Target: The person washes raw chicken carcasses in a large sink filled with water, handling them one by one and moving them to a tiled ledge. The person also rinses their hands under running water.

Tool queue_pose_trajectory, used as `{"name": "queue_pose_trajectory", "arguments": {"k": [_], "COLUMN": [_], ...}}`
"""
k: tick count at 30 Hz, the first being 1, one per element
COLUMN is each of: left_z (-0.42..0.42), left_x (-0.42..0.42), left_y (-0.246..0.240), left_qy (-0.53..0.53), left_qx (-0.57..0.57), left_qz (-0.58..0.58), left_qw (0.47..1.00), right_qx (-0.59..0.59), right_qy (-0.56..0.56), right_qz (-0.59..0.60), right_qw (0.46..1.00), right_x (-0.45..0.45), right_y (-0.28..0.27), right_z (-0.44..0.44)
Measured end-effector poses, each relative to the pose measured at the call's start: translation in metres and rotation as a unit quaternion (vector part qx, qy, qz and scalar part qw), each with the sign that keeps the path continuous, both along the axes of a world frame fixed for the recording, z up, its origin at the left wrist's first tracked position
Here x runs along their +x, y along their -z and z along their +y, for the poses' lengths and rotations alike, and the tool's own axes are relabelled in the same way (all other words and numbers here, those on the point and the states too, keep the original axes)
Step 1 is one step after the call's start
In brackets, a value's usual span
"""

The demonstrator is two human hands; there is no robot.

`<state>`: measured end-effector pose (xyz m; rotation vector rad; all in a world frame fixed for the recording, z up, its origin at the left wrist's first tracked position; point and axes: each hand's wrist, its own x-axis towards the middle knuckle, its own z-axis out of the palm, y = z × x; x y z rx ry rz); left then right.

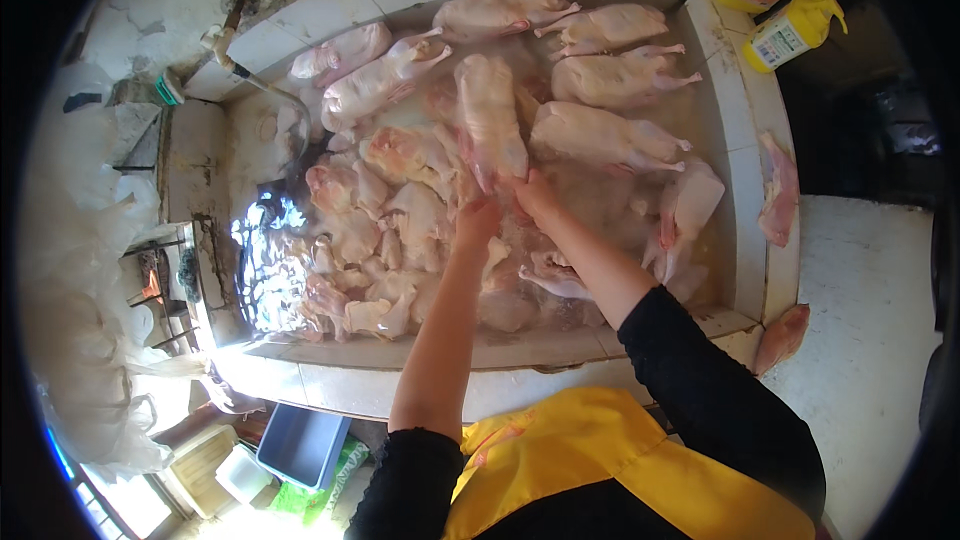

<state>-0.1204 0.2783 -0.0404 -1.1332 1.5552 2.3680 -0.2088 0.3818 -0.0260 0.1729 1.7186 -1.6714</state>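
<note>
A tiled basin [679, 315] of cloudy water holds several plucked poultry carcasses and many cut pieces. Near its middle, both my hands grip the lower end of one whole plucked carcass [491, 116], which points away from me. My left hand [478, 219] is at its left side, fingers partly hidden by meat and water. My right hand [534, 196] closes on its right side. Another whole carcass [600, 135] lies just to the right, with more beyond it. Cut poultry pieces [416, 214] are heaped to the left of my hands.
A hose [281, 94] runs from a wall tap into the basin's left side. Yellow jugs [787, 34] stand at the back right corner. Loose meat pieces [780, 191] lie on the right rim. A blue-grey tub [300, 442] sits below the front edge, at the left.
</note>
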Motion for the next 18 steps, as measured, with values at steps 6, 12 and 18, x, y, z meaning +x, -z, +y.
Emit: {"name": "queue_pose_trajectory", "arguments": {"k": [6,12,18], "left_z": [0.008,0.022,0.039], "left_x": [0.005,0.022,0.048], "left_y": [-0.022,-0.028,-0.019], "left_qy": [-0.026,-0.103,-0.09], "left_qx": [0.089,0.364,0.357], "left_qz": [-0.042,-0.214,-0.222], "left_qw": [0.995,0.901,0.903], "right_qx": [-0.017,-0.159,-0.109], "right_qy": [-0.005,-0.066,-0.057], "right_qz": [-0.01,-0.042,-0.235], "right_qw": [1.0,0.984,0.964], "right_x": [0.046,0.08,0.084], "right_y": [-0.021,-0.061,-0.055], "right_z": [0.034,0.071,0.1]}}
